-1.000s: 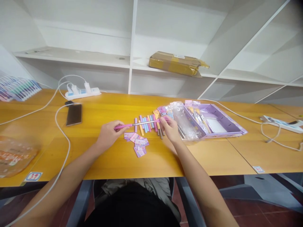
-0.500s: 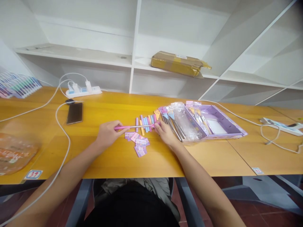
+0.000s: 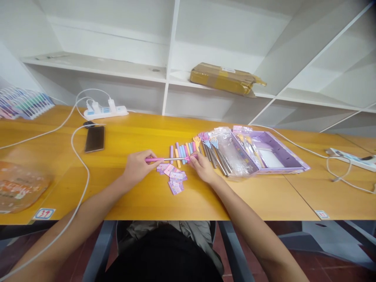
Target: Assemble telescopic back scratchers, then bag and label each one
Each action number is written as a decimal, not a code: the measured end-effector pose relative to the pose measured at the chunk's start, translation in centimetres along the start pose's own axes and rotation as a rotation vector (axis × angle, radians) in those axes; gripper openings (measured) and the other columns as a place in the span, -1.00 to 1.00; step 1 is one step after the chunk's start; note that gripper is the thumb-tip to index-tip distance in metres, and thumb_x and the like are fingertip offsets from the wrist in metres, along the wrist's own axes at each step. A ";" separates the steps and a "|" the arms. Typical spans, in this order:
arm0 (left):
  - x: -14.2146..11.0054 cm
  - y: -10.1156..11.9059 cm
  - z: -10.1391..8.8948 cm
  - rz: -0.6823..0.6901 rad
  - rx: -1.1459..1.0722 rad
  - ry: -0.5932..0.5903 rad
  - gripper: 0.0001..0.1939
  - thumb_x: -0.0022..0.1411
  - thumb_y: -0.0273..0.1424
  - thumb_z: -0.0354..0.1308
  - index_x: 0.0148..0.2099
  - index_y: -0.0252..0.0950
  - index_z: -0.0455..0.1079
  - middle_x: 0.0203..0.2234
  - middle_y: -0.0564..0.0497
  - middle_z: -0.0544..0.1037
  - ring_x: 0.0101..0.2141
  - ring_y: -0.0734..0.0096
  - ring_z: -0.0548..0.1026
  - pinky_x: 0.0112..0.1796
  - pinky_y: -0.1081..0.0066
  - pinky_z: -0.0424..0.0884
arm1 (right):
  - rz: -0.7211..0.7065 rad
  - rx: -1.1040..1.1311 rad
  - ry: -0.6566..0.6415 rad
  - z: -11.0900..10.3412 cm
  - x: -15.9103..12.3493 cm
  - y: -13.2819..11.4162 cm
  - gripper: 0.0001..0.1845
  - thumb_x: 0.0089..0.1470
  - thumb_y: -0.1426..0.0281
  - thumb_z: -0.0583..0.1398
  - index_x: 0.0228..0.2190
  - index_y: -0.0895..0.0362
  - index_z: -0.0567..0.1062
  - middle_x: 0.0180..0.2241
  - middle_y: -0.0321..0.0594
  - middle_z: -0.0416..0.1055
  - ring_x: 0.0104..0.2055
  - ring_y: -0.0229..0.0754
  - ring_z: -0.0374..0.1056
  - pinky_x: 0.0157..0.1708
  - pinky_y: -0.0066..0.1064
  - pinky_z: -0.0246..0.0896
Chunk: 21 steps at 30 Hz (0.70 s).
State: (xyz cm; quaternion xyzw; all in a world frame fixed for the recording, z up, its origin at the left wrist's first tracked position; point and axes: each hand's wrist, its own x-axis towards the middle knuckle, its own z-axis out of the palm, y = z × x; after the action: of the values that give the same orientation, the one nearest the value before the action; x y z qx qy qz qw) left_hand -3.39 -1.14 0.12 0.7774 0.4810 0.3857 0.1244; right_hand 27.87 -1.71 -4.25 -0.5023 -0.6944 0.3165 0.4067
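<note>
Over the worktop (image 3: pixel 141 203), left hand (image 3: pixel 136 165) and right hand (image 3: pixel 203 167) each have fingers (image 3: pixel 149 153) gripping a pink-handled metal rod (image 3: pixel 169 159).

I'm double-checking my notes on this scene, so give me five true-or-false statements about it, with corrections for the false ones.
1. The left hand grips the pink-handled rod. True.
2. The right hand is inside the purple box. False: it holds the other end of the pink-handled rod.
3. The printed cards lie nearer the person than the coloured sticks. True.
4. The taped parcel is on the floor. False: it rests on a shelf.
5. The phone lies to the right of the purple box. False: it lies to the left.
</note>
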 end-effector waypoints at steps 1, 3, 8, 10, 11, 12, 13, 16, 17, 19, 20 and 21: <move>-0.1 0.0 0.1 -0.004 -0.006 -0.003 -0.69 0.28 -0.09 0.40 -0.32 -0.21 0.55 -0.46 0.11 0.67 -0.47 0.45 0.53 -0.40 0.44 0.28 | 0.000 -0.002 0.002 0.0 0.0 -0.1 -0.55 0.42 -0.07 0.06 -0.27 0.03 0.34 -0.51 -0.34 0.35 -0.49 -0.19 0.21 -0.42 -0.35 0.13; -0.2 0.0 0.3 -0.004 -0.011 0.002 -0.70 0.28 -0.10 0.40 -0.32 -0.21 0.55 -0.47 0.11 0.66 -0.48 0.46 0.52 -0.40 0.44 0.28 | -0.004 -0.013 0.009 0.1 -0.1 -0.3 -0.55 0.42 -0.07 0.05 -0.28 0.03 0.34 -0.52 -0.35 0.34 -0.49 -0.19 0.21 -0.41 -0.35 0.14; -0.6 0.3 1.0 0.016 0.023 0.020 -0.71 0.27 -0.11 0.42 -0.33 -0.20 0.56 -0.50 0.10 0.64 -0.48 0.44 0.52 -0.39 0.43 0.28 | 0.001 0.013 -0.030 0.1 -0.1 -0.4 -0.53 0.41 -0.11 0.04 -0.27 0.03 0.34 -0.52 -0.36 0.31 -0.49 -0.19 0.20 -0.41 -0.34 0.14; -0.8 0.5 1.2 0.017 0.034 0.022 -0.72 0.26 -0.11 0.43 -0.33 -0.20 0.56 -0.51 0.11 0.63 -0.48 0.44 0.52 -0.40 0.43 0.29 | 0.002 0.033 -0.049 0.1 -0.1 -0.4 -0.52 0.40 -0.12 0.04 -0.27 0.02 0.33 -0.54 -0.38 0.27 -0.51 -0.19 0.16 -0.43 -0.34 0.12; -0.9 0.5 1.4 0.015 0.036 0.024 -0.72 0.26 -0.12 0.43 -0.33 -0.19 0.56 -0.51 0.11 0.63 -0.48 0.44 0.53 -0.40 0.43 0.29 | 0.001 0.037 -0.054 0.2 -0.1 -0.4 -0.52 0.40 -0.12 0.04 -0.27 0.02 0.33 -0.54 -0.39 0.27 -0.51 -0.20 0.15 -0.43 -0.34 0.11; -1.0 0.6 1.5 0.012 0.035 0.024 -0.72 0.26 -0.12 0.43 -0.33 -0.19 0.56 -0.50 0.12 0.64 -0.47 0.44 0.53 -0.39 0.43 0.30 | 0.000 0.039 -0.056 0.2 -0.2 -0.4 -0.52 0.40 -0.12 0.04 -0.27 0.02 0.33 -0.54 -0.39 0.26 -0.51 -0.20 0.14 -0.43 -0.34 0.11; -1.0 0.6 1.7 0.007 0.033 0.023 -0.72 0.26 -0.12 0.43 -0.33 -0.19 0.56 -0.49 0.12 0.64 -0.46 0.44 0.54 -0.39 0.43 0.30 | 0.000 0.037 -0.057 0.2 -0.2 -0.4 -0.52 0.40 -0.12 0.04 -0.27 0.02 0.33 -0.54 -0.39 0.27 -0.51 -0.20 0.15 -0.43 -0.34 0.11; -1.2 0.6 2.0 -0.007 0.022 0.011 -0.72 0.26 -0.11 0.43 -0.32 -0.19 0.55 -0.47 0.12 0.66 -0.44 0.44 0.56 -0.37 0.43 0.32 | -0.002 0.023 -0.066 0.3 -0.3 -0.6 -0.53 0.40 -0.11 0.04 -0.27 0.03 0.34 -0.54 -0.39 0.28 -0.51 -0.21 0.15 -0.42 -0.35 0.11; -1.3 0.7 2.1 -0.009 0.021 0.010 -0.71 0.26 -0.10 0.43 -0.32 -0.19 0.55 -0.47 0.12 0.66 -0.44 0.44 0.57 -0.37 0.44 0.33 | -0.001 0.020 -0.068 0.4 -0.3 -0.6 -0.52 0.40 -0.11 0.04 -0.26 0.03 0.35 -0.54 -0.39 0.28 -0.51 -0.21 0.15 -0.43 -0.35 0.11; -1.3 0.7 2.3 -0.013 0.024 0.017 -0.71 0.25 -0.10 0.43 -0.32 -0.19 0.55 -0.47 0.13 0.66 -0.45 0.45 0.56 -0.38 0.44 0.32 | 0.001 0.011 -0.066 0.5 -0.4 -0.6 -0.52 0.40 -0.10 0.04 -0.25 0.04 0.36 -0.53 -0.38 0.28 -0.50 -0.21 0.17 -0.43 -0.36 0.11; -1.4 0.7 2.3 -0.017 0.025 0.018 -0.70 0.25 -0.09 0.44 -0.32 -0.20 0.55 -0.48 0.12 0.66 -0.45 0.45 0.56 -0.38 0.44 0.32 | 0.001 0.004 -0.065 0.6 -0.4 -0.6 -0.52 0.40 -0.10 0.04 -0.25 0.05 0.37 -0.53 -0.38 0.29 -0.50 -0.20 0.18 -0.43 -0.36 0.11; -1.4 0.8 2.3 -0.021 0.026 0.017 -0.69 0.25 -0.09 0.43 -0.32 -0.20 0.56 -0.47 0.12 0.66 -0.45 0.44 0.56 -0.38 0.44 0.32 | 0.002 -0.004 -0.063 0.7 -0.4 -0.6 -0.53 0.40 -0.09 0.05 -0.24 0.05 0.38 -0.53 -0.37 0.30 -0.49 -0.20 0.20 -0.43 -0.35 0.12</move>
State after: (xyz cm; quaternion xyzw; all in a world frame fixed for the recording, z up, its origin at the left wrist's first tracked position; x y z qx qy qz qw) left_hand -1.53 -2.30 -1.65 0.7706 0.4954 0.3844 0.1142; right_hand 27.06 -2.28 -4.15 -0.4935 -0.7072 0.3310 0.3831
